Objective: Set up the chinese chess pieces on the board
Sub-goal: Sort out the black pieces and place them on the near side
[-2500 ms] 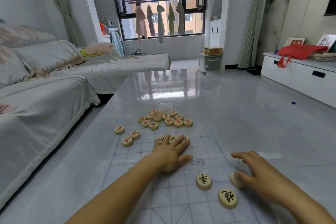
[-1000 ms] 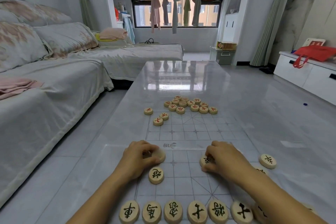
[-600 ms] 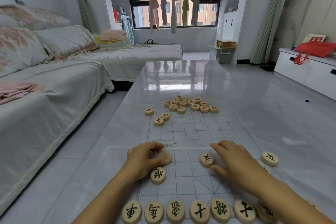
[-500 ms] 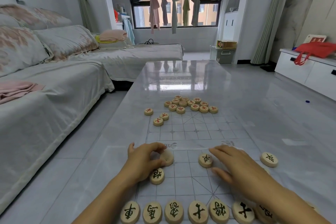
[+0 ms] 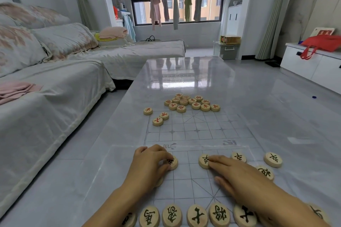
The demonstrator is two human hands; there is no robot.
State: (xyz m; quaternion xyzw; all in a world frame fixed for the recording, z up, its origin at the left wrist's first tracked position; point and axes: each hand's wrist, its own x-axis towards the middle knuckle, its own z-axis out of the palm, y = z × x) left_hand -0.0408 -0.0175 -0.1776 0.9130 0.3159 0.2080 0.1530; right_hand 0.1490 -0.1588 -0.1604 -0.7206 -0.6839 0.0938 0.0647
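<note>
A clear grid board point(image 5: 195, 131) lies on the glossy table. My left hand point(image 5: 150, 165) pinches a black-lettered piece point(image 5: 173, 162) lying flat on the near half, and partly hides another piece point(image 5: 159, 182) under its palm. My right hand point(image 5: 238, 177) lies with fingers straight, its fingertips touching a second black piece point(image 5: 203, 161). A row of black pieces point(image 5: 197, 215) runs along the near edge. Three more black pieces point(image 5: 273, 159) lie at the right. A heap of red pieces point(image 5: 191, 103) sits at the far end, with three red pieces point(image 5: 158, 121) to its left.
A covered sofa point(image 5: 55, 86) runs along the table's left side with a narrow floor gap between them. A white cabinet point(image 5: 313, 66) with a red bag point(image 5: 324, 42) stands at the far right. The table's far half point(image 5: 184, 72) is bare and glossy.
My left hand has laid its tilted piece flat on the board, face up. My right hand's fingertips have come to rest on the piece next to it. The view tipped slightly down.
</note>
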